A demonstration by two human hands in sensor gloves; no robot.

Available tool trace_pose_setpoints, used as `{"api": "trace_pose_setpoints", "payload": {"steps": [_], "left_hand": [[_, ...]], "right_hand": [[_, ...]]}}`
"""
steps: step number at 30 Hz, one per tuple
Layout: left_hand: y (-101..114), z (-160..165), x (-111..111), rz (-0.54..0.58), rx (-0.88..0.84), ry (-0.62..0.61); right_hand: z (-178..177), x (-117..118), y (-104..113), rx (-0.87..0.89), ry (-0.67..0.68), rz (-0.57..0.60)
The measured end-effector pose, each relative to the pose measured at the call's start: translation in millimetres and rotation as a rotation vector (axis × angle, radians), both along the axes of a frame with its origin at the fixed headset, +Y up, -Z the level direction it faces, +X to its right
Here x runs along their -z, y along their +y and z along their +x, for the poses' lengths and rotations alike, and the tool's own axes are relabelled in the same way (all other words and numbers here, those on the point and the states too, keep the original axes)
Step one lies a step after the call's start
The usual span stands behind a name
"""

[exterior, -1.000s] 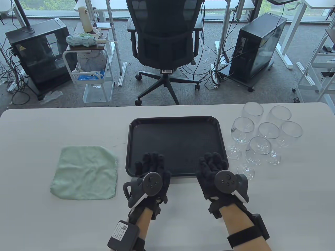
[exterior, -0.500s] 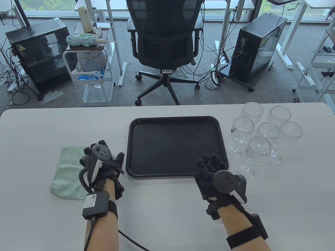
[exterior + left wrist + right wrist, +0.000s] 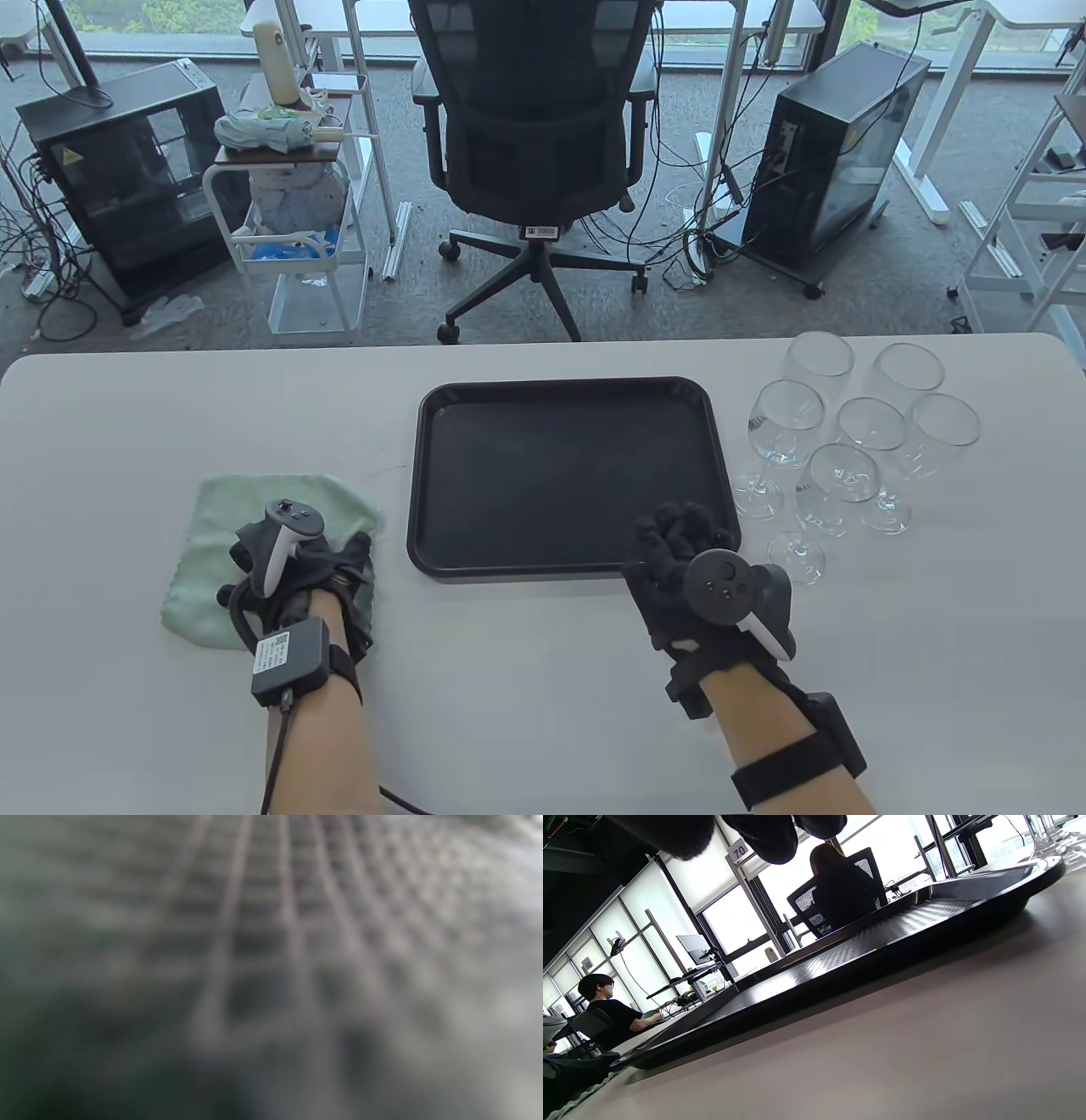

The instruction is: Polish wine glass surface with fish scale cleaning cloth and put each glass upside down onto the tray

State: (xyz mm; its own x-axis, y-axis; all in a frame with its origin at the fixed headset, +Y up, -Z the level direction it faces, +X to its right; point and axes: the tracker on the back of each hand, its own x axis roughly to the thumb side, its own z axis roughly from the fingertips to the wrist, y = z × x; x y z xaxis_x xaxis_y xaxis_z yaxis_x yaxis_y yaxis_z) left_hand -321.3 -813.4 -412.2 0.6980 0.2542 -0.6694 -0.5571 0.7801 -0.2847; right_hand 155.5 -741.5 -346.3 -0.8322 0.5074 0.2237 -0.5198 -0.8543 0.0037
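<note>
1. Office chairs are standing behind the white counter point(image 3: 543, 679); six glasses point(image 3: 844, 475) are waiting upright beside the bare tray point(image 3: 567, 392).
2. Left hand point(image 3: 288, 569) is lying on the green cloth point(image 3: 212, 526), grip unclear; right hand point(image 3: 687, 552) is resting relaxed at the tray's edge.
3. Judging by this, cloth pickup is underway; next, gathering it and fetching a glass.

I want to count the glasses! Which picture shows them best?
The table view. It looks down on all six glasses, upright in a cluster right of the tray. The right wrist view catches only a stem and foot at its top right corner. The left wrist view is a blur, with no glasses.
</note>
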Motion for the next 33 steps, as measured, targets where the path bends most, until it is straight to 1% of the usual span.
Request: {"api": "trace_pose_setpoints", "payload": {"steps": [2,4,5,6,7,8,10,11,15,16,17,20,21,23,24,26,29,33], "left_hand": [[3.3,0.3,-1.4,0.034,0.018,0.012],[11.3,2.1,-3.8,0.079,0.069,0.029],[13.8,2.7,-5.5,0.073,0.067,0.013],[19.0,3.2,-8.8,0.087,0.015,-0.009],[22.8,4.2,-11.4,0.131,-0.056,-0.015],[28.0,6.3,-14.5,0.214,-0.161,-0.009],[37.4,12.3,-20.8,0.431,-0.419,-0.015],[44.1,19.3,-24.7,0.563,-0.600,-0.029],[65.2,46.6,-39.2,0.810,-0.992,-0.080],[68.6,52.4,-42.5,0.839,-1.060,-0.086],[72.7,62.4,-47.3,0.881,-1.176,-0.093],[77.2,86.9,-59.0,0.956,-1.434,-0.111],[77.4,92.1,-61.7,0.956,-1.491,-0.113],[75.5,102.5,-64.8,0.989,-1.591,-0.165],[75.5,104.6,-64.6,0.963,-1.599,-0.176],[74.9,106.6,-65.4,0.961,-1.605,-0.224],[74.2,108.4,-66.2,0.960,-1.590,-0.209],[74.4,110.9,-66.4,0.945,-1.595,-0.229]], "right_hand": [[1.1,-0.6,0.9,0.013,-0.002,0.003],[2.3,-1.3,1.3,0.020,-0.005,0.002],[2.8,-1.5,1.3,0.023,-0.006,0.000],[3.6,-1.5,1.1,0.028,-0.008,-0.004],[4.2,-1.3,0.7,0.033,-0.009,-0.007],[5.1,-0.8,0.1,0.037,-0.011,-0.010],[6.8,-0.1,-1.0,0.040,-0.015,-0.016],[7.6,0.0,-1.1,0.043,-0.019,-0.015],[11.1,-0.8,-0.3,0.034,-0.060,-0.005],[12.1,-0.8,0.0,0.029,-0.065,-0.002],[13.8,-1.0,0.0,0.028,-0.075,-0.009],[19.5,-2.2,0.0,0.030,-0.142,-0.026],[20.8,-3.1,-0.3,0.028,-0.172,-0.026],[23.0,-4.4,-1.9,0.017,-0.233,-0.035],[23.9,-4.8,-2.9,0.005,-0.252,-0.042],[27.1,-4.2,-5.3,-0.004,-0.299,-0.074],[30.4,-0.9,-6.7,0.060,-0.342,-0.158],[43.1,3.3,-0.6,0.119,-0.406,-0.258]]}}
